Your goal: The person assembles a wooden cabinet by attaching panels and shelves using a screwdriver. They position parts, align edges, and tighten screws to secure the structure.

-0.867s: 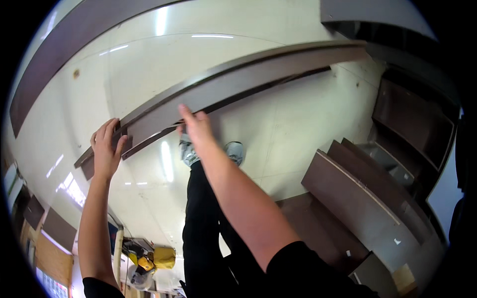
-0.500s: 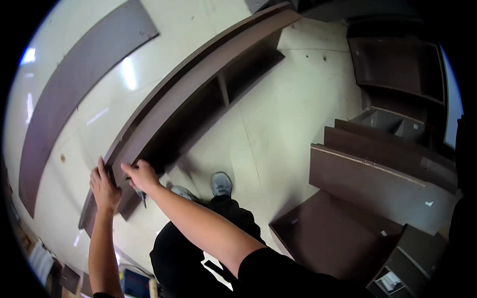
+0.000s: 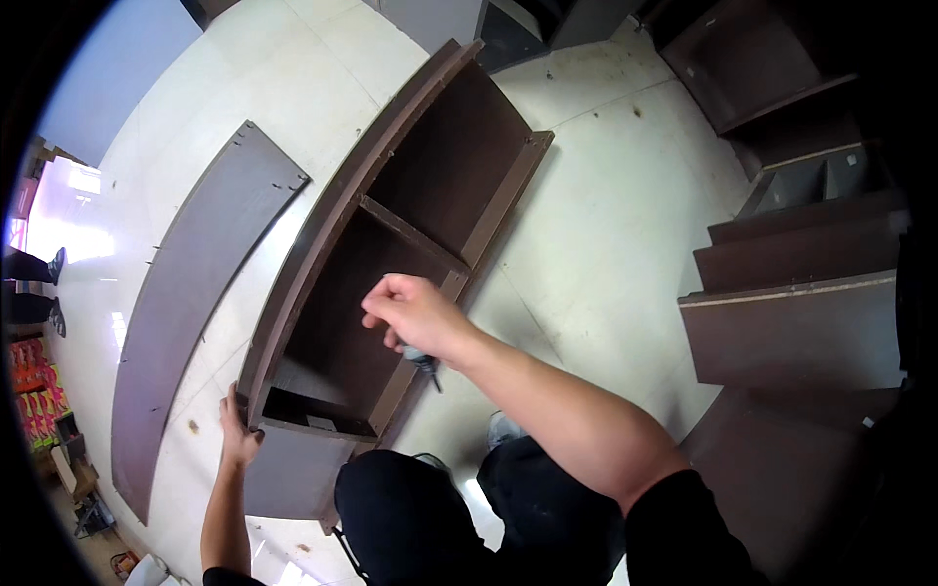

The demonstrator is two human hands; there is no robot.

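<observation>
A long dark brown cabinet frame (image 3: pixel 415 230) lies on the floor in front of me, with open compartments and a divider facing up. My left hand (image 3: pixel 239 435) grips its near left corner, fingers along the outer edge. Over the near compartment, my right hand (image 3: pixel 415 314) is closed round a screwdriver (image 3: pixel 422 359). Its grey grip and thin dark shaft point down past the little-finger side, and the hand hides the rest. The right hand appears raised above the frame, apart from it.
Left of the frame lies a long brown board (image 3: pixel 191 303) with small pegs standing along its edges. At right stand several dark panels (image 3: pixel 796 327) and cabinet units. Far left, a person's legs (image 3: pixel 34 283) show near colourful packages (image 3: pixel 37 396). My shoe (image 3: pixel 503 428) is beside the frame.
My right hand has left the frame's edge and moved right, the screwdriver still in it. The frame's open compartments now face up into view. My left hand has stayed at its near end.
</observation>
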